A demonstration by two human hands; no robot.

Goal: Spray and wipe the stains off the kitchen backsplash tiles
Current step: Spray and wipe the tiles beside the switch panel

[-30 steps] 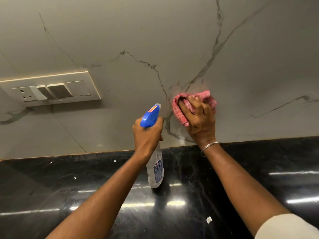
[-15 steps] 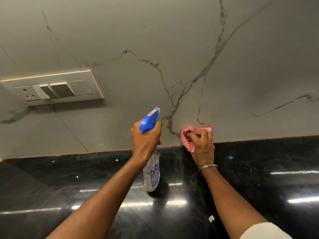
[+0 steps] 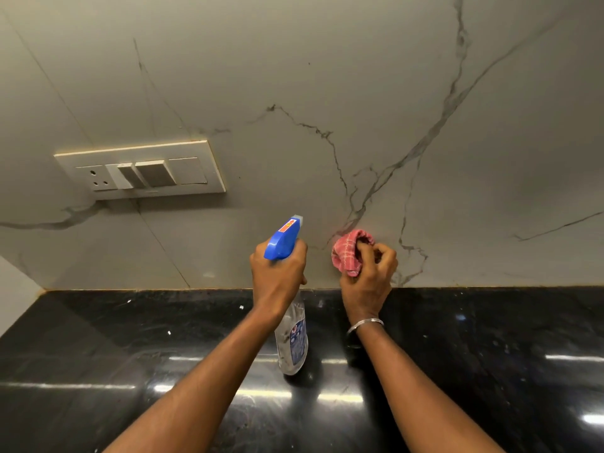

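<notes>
Well, the tiles [image 3: 294, 76] filled most of what I could see, pale and veined, running on above and beyond both sets of fingertips. They looked hard and glossy, so I judged they would take firm rubbing without harm. The black counter [image 3: 98, 338] lay below the wrists, shiny and speckled with crumbs. A switch plate [image 3: 140, 170] sat on the wall, well off to the outer side of the left hand [image 3: 277, 273].

That hand had its fingers curled tight round the neck of the bottle [image 3: 292, 341], the blue trigger head standing above the knuckles and the clear body hanging beneath the palm, over the counter. It seemed nearly empty, so light, and the smooth plastic could slip if wet; the neck was the sound place to hold it.

The right hand [image 3: 367, 279] had its fingers bent in, pinching the cloth [image 3: 346, 253] into a wad just past the fingertips, low on the tiles. Whether it was pressed on them I couldn't tell. Soft and limp, it would handle best bunched like that.

A bangle [image 3: 364, 324] ringed the right wrist.
</notes>
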